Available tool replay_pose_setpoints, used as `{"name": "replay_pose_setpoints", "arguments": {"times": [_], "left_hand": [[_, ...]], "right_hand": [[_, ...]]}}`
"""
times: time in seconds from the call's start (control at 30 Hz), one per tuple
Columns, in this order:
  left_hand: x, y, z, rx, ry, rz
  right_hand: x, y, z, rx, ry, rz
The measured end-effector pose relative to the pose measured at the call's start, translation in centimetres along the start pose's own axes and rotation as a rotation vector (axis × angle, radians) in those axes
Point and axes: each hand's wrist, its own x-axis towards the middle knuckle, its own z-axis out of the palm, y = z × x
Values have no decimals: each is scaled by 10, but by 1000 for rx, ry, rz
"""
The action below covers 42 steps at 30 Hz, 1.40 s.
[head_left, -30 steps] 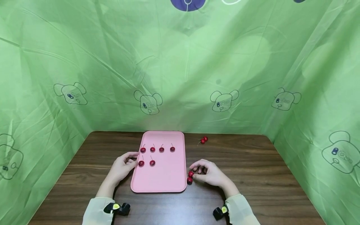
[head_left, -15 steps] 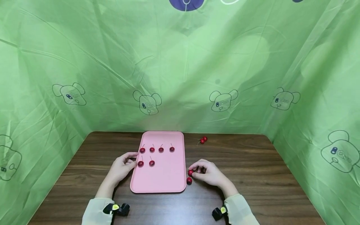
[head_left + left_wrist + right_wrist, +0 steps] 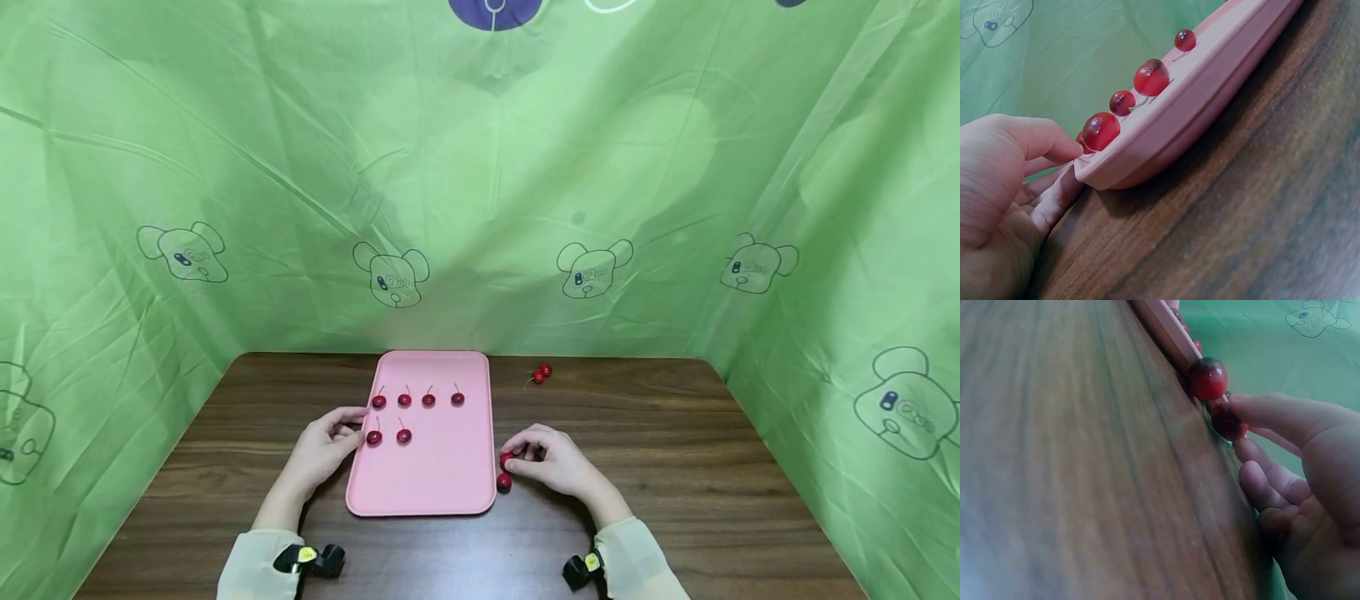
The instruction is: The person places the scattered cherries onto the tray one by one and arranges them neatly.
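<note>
A pink rectangular tray (image 3: 442, 483) lies on the table, bearing several red cherries with upright stems: a far row (image 3: 428, 400) and a pair (image 3: 403, 436) nearer. My left hand (image 3: 321, 446) pinches the tray's left rim, its thumb right beside a cherry (image 3: 1101, 131) in the left wrist view. Just off the tray's right edge, my right hand (image 3: 551, 460) holds a cherry (image 3: 1229, 423) between thumb and fingers, low over the wood. A second loose cherry (image 3: 504, 483) sits on the near side of it, against the tray's edge in the head view.
Two more cherries (image 3: 542, 374) lie together at the back of the brown wooden table (image 3: 637, 400), right of the tray. Green printed cloth (image 3: 480, 183) hangs round the back and sides of the table.
The cherry in my right hand has shifted slightly away from the nearer loose cherry, opening a small gap. My left hand stays at the tray rim.
</note>
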Motion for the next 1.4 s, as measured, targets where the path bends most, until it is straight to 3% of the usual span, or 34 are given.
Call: {"name": "replay_pose_setpoints", "arguments": {"times": [0.27, 0.57, 0.87, 1.4], "left_hand": [[-1, 1, 0, 7, 9, -1], [1, 0, 1, 1, 6, 0], [2, 0, 2, -2, 13, -3], [2, -2, 0, -1, 9, 21]], "right_hand": [[1, 0, 0, -13, 10, 18], [1, 5, 3, -34, 79, 0], [3, 0, 4, -34, 63, 61], [4, -2, 2, -26, 72, 68]]}}
